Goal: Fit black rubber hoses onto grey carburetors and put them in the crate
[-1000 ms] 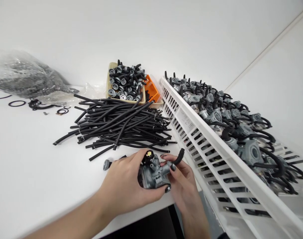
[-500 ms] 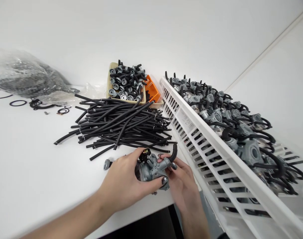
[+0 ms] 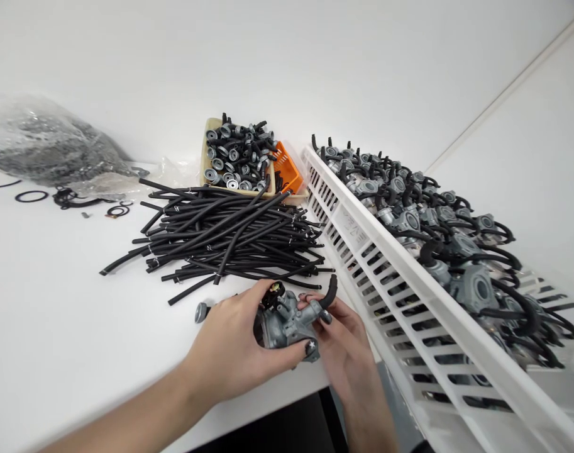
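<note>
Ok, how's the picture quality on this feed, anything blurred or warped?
Head view: light even, shadows faint. Head view: clear bag hazy, its contents indistinct. Head view: white crate looks stretched toward the lower right. Head view: metal part readable, fine detail soft, partly hidden by the left hand.

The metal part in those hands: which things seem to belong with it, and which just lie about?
Likely belong:
metal part, in left hand, right hand at its tube end
white crate, holding similar parts
black tubes, resembling those on crated parts
cap-ended pieces in cream tray

Perhaps lying about:
loose black rings
clear plastic bag
</note>
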Available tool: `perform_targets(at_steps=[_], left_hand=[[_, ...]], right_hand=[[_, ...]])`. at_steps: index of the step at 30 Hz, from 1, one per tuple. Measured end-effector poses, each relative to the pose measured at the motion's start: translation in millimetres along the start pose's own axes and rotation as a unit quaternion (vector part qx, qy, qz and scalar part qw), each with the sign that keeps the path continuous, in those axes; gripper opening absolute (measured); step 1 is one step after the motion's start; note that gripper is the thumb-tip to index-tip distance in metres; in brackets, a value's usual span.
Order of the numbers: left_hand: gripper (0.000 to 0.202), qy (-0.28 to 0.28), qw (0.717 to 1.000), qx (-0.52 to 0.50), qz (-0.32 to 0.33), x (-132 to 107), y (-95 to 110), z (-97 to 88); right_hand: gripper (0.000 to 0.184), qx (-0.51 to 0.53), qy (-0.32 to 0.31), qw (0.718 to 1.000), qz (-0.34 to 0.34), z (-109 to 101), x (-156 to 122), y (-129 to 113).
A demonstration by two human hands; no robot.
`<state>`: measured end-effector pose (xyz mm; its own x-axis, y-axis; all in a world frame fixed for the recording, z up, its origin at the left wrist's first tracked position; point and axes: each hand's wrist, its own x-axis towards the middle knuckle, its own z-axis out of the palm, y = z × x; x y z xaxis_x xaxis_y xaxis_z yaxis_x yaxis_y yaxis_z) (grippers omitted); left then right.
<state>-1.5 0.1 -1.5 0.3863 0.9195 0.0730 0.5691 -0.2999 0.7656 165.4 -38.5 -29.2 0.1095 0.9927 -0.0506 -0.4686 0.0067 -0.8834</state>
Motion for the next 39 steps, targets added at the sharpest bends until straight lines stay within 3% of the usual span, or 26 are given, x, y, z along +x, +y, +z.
perform_targets(at_steps=[14, 21, 29, 39], left_hand=[[0.048, 0.027, 0.999, 0.018, 0.037, -5, -5, 5.4], [0.048, 0.034, 0.998, 0.021, 0.043, -4, -7, 7.1], [0.042, 0.041, 0.998, -0.025, 0.037, -3, -7, 4.3], [0.046, 0.05, 0.998, -0.011, 0.045, -3, -9, 5.7]], right_hand=[[0.028, -0.009, -0.016, 1.0, 0.01, -12, 2, 9], [0.02, -0.035, -0.002, 0.999, -0.025, -6, 2, 7], [0.015, 0.027, 0.0, 0.999, -0.016, 3, -2, 0], [0.019, -0.001, -0.011, 0.999, -0.046, -11, 3, 14]])
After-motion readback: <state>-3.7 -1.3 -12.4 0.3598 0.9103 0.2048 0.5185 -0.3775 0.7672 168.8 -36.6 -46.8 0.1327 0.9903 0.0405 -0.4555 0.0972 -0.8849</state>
